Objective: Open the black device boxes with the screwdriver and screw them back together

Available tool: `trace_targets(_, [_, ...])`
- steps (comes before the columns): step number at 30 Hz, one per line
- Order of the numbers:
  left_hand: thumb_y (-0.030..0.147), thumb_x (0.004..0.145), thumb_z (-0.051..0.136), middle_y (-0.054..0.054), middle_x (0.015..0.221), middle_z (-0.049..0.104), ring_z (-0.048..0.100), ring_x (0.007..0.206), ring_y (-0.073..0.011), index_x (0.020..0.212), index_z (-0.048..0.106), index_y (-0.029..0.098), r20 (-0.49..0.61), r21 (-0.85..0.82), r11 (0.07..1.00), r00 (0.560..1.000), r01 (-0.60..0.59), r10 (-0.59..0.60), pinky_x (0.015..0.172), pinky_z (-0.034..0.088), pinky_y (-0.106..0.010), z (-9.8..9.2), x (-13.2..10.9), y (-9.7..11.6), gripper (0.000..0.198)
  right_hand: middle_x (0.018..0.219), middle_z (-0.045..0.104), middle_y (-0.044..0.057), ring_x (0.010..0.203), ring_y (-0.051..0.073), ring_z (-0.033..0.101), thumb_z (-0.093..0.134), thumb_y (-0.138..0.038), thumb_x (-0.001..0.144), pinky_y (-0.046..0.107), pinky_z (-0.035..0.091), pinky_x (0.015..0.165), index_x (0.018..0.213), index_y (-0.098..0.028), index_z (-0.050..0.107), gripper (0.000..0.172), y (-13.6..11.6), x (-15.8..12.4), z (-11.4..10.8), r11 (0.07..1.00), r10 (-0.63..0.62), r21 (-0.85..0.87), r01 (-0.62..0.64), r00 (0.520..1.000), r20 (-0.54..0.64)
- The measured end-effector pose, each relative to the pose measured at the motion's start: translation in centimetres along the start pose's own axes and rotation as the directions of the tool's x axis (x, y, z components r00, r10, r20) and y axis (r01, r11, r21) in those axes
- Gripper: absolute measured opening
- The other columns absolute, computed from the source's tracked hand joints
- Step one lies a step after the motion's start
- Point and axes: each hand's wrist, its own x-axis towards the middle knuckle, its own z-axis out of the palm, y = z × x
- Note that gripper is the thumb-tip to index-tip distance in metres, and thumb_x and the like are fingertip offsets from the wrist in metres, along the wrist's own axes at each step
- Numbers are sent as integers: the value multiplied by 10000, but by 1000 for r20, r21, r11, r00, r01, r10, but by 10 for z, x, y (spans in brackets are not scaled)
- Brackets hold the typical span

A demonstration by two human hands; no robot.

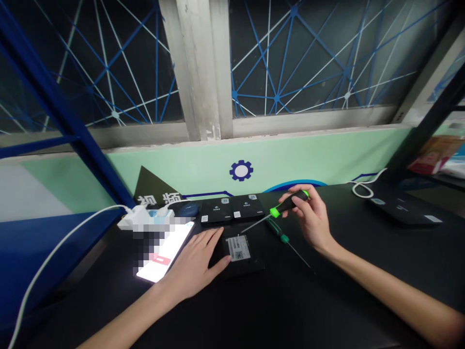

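A flat black box (250,265) with a silver label lies on the dark table in front of me. My left hand (198,259) rests against its left side, fingers stretched out, with the thumb at the label's edge. In my right hand (308,218) is a screwdriver (285,205) with a black and bright-green handle. Its shaft slants down to the left, and the tip is at the box's upper edge by the label; whether it sits in a screw I cannot tell. Below that hand lies a second screwdriver (284,238) with a green handle.
Two black boxes (217,211) stand side by side behind the work. A bright phone (167,252) lies left of my left hand, near a white power strip (145,219) with a cable. Another black device (403,209) and a white cable (363,189) lie at the right.
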Motion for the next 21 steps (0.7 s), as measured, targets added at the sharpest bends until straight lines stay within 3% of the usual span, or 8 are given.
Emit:
trace_targets(5, [609, 1015, 348, -111, 1547, 420, 427, 1394, -319, 1568, 233, 245, -18, -1, 1000, 1000, -6, 6, 1106, 396, -517, 3, -1, -3, 672, 898, 672, 38, 642, 155, 635, 608, -308, 921, 301, 562, 563, 1028, -237, 544, 143, -1, 3, 0, 1000, 12, 4, -12, 999, -35])
trace_targets(10, [613, 1013, 344, -112, 1545, 422, 425, 1399, -316, 1554, 271, 225, -6, -6, 1000, 1000, 27, -27, 1105, 404, -513, 0, -1, 2, 670, 824, 635, 2, 622, 147, 606, 761, -317, 806, 268, 563, 510, 962, -246, 548, 274, -4, 4, 4, 998, 29, -43, -33, 994, -107])
trace_targets(21, [614, 1006, 360, -123, 1531, 445, 433, 1397, -319, 1539, 306, 205, 4, -16, 999, 999, 45, -45, 1108, 404, -529, -3, 1, 6, 674, 758, 631, -14, 526, 120, 555, 733, -299, 809, 253, 504, 457, 949, -245, 520, 261, -6, 2, 6, 995, 74, -71, -77, 996, -50])
